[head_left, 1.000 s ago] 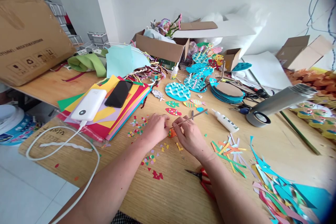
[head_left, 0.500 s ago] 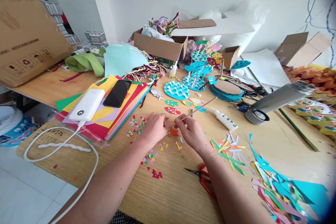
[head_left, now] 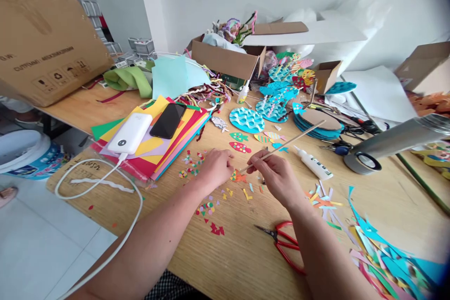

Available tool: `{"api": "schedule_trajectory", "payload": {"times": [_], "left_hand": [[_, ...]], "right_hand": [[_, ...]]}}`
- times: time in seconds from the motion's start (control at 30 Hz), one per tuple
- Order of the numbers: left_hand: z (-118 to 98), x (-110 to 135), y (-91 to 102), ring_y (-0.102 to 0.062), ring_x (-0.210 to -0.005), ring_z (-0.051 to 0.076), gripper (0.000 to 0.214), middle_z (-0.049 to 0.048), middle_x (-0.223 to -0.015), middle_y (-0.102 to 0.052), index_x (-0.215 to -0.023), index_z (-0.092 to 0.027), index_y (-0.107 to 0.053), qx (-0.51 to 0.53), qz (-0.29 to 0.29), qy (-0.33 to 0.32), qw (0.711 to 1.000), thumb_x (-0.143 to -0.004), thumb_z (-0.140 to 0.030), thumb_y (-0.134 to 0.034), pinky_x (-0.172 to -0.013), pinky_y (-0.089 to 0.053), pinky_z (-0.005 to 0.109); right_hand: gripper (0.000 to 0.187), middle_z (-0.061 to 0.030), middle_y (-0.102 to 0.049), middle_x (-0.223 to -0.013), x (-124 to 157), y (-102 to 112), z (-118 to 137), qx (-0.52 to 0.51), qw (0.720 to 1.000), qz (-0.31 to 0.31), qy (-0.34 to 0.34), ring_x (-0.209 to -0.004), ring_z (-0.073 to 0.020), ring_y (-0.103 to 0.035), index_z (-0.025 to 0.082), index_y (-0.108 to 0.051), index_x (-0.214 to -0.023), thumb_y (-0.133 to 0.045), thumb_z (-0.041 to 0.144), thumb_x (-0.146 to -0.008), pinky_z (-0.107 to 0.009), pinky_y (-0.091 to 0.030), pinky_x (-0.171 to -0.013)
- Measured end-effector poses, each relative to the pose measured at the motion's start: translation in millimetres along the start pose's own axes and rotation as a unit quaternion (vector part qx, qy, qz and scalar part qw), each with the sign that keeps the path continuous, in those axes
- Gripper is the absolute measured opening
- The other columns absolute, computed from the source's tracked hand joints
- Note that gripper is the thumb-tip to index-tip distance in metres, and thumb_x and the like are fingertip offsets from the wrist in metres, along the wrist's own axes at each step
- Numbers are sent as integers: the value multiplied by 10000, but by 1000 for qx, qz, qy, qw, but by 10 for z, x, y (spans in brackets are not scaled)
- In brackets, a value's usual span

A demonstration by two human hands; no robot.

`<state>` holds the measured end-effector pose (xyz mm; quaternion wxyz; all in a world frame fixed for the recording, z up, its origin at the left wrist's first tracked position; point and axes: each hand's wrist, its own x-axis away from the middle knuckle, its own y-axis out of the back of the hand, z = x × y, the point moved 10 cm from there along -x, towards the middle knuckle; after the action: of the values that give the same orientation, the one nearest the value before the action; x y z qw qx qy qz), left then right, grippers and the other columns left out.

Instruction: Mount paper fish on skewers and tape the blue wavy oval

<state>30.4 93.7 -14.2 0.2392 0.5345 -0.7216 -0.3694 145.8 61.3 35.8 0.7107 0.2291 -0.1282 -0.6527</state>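
Nearest on the wooden surface (head_left: 239,267), red-handled scissors (head_left: 277,235) lie beside the right forearm, blades pointing left, with red paper triangles (head_left: 217,229) loose to their left and round paper dots (head_left: 206,208) a little beyond. Farther out, the right hand (head_left: 277,173) has its grip pinched closed, thumb against fingers, on a thin stick (head_left: 302,135) that slants up and away to the right. The low end comes down at the orange paper fish (head_left: 240,176), which lies on the surface between the two hands; whether the tip touches it I can't tell. The left hand (head_left: 218,168) is curled just left of the fish, fingertips bunched; I can't tell if its grip holds anything. For clean work here, pinching low on the stick, as now, should give the best control. A light fingertip on the fish's edge would keep such a small, light piece from sliding, and a gentle touch with the tip should avoid dragging it. It would help to keep both wrists clear of the loose dots. Beyond, a white glue bottle (head_left: 315,164) lies to the right, a red dotted fish (head_left: 240,147) just past the hands, and a blue wavy oval (head_left: 246,120) farther back.
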Motion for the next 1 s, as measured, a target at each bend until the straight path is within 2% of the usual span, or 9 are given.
{"api": "schedule_trajectory", "payload": {"times": [0.17,0.33,0.47,0.67,0.83,1.0], "left_hand": [[54,-12,23,-624,-783,174,337,8,-732,-699,-1038,-167,-667,66,11,25,997,-709,-164,-591,-777,-472,272],[76,-43,67,-632,-704,155,357,16,-744,-700,-1032,-143,-673,162,9,29,986,-683,-161,-603,-694,-485,248],[90,-80,73,-635,-729,159,388,48,-776,-697,-1071,-99,-653,259,4,21,966,-689,-164,-624,-673,-488,241],[96,-89,112,-613,-676,123,293,35,-693,-666,-1008,-78,-657,413,5,47,910,-723,-143,-639,-667,-475,224],[151,-71,203,-580,-613,91,253,3,-669,-648,-990,-119,-649,471,-29,67,879,-748,-192,-648,-597,-438,191],[159,-58,264,-581,-624,92,222,2,-676,-653,-956,-131,-646,489,-51,66,868,-742,-191,-651,-591,-424,190]], "right_hand": [[323,-41,-648,-735,130,-245,251,11,993,112,32,-639,-142,-571,179,-630,-675,-473,365,-886,-260,-424,-565],[152,-16,-638,-744,316,-556,506,41,975,208,72,-668,-136,-573,185,-607,-822,-491,258,-887,-260,-442,-620],[90,-17,-635,-807,398,-685,626,57,966,227,108,-729,-135,-577,189,-587,-851,-500,172,-864,-266,-450,-685],[113,-25,-619,-819,461,-773,637,103,956,239,134,-752,-145,-570,191,-585,-838,-486,150,-872,-298,-443,-724],[110,-28,-623,-849,523,-892,635,109,946,270,145,-781,-149,-575,201,-586,-893,-481,169,-890,-299,-445,-727],[97,-26,-595,-837,563,-952,650,122,941,271,161,-774,-150,-555,203,-581,-891,-486,183,-894,-304,-441,-731]]}}
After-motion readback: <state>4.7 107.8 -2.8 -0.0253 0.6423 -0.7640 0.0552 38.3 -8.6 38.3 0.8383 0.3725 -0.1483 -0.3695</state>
